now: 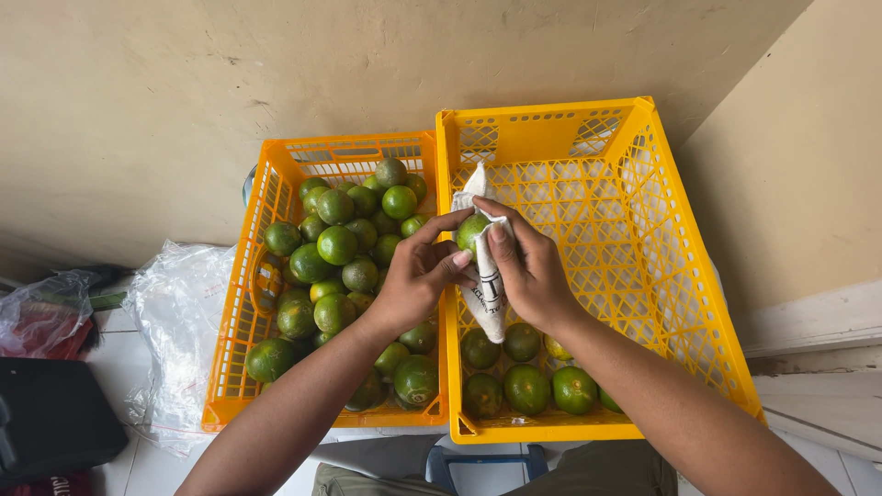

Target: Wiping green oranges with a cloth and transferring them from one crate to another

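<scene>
Both my hands meet above the wall shared by two crates. My left hand (pixel 418 274) grips a green citrus fruit (pixel 471 231) with its fingertips. My right hand (pixel 528 271) holds a white cloth (pixel 485 292) wrapped against the same fruit, thumb on top. The orange crate (pixel 237 317) on the left is filled with many green fruits (pixel 336 244). The yellow crate (pixel 684 303) on the right holds several green fruits (pixel 526 387) at its near end, the rest showing bare lattice.
A crumpled clear plastic bag (pixel 179 317) lies on the floor left of the orange crate. A black case (pixel 50 418) and a bag with red contents (pixel 41 317) sit at far left. A beige wall stands behind the crates, and a white step (pixel 818 367) lies at right.
</scene>
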